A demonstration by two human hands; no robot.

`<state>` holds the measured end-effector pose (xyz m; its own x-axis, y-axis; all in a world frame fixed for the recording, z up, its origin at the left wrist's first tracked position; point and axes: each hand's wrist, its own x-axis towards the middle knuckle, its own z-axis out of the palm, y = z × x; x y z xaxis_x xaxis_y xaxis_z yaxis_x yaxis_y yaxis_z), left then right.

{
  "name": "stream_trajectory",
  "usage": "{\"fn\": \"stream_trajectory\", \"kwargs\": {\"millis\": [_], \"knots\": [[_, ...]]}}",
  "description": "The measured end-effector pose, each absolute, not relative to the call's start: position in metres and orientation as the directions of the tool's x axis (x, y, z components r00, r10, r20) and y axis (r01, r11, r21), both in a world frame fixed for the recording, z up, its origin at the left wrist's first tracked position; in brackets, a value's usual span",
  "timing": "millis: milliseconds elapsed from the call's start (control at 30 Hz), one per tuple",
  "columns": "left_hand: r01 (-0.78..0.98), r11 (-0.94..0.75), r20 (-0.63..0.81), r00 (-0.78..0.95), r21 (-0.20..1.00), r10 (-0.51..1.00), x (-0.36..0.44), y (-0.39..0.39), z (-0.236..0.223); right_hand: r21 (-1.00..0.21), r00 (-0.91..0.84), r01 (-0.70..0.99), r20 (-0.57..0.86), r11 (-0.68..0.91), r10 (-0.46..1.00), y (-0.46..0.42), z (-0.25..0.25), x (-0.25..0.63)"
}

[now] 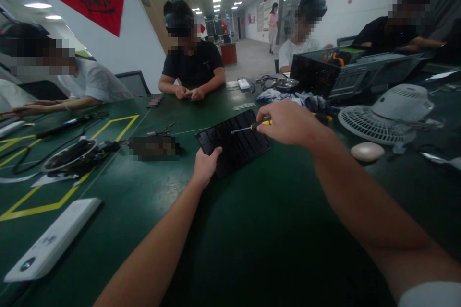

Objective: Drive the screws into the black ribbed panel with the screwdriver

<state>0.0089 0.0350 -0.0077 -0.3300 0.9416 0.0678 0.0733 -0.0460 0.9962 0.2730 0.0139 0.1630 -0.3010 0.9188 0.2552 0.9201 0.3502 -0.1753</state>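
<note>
Screwdriver with a yellow-and-black handle is pinched in the right hand, its shaft slanting over a flat black panel; whether the tip touches is unclear. The left hand clasps the panel's near edge, thumb on top, above the green table.

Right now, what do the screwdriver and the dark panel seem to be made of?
The screwdriver has a thin silvery shaft, likely smooth metal, and a yellow-and-dark handle, probably plastic given its solid color. The dark panel looks smooth and glossy, with faint reflections on it: glass or shiny plastic, I cannot tell which.
</note>
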Motion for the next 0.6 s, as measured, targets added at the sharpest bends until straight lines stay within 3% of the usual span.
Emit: {"fn": "stream_trajectory", "kwargs": {"millis": [400,600], "knots": [[0.072,-0.049,0.069,-0.317,0.996,0.946,0.0088,0.0356,-0.0089,-0.197,-0.342,0.904,0.195,0.378,0.919,0.0178,0.1594,0.2718],[0.05,-0.05,0.063,-0.316,0.997,0.947,0.0099,0.034,-0.0062,-0.197,-0.349,0.896,0.238,0.397,0.906,0.018,0.1669,0.2797]]}}
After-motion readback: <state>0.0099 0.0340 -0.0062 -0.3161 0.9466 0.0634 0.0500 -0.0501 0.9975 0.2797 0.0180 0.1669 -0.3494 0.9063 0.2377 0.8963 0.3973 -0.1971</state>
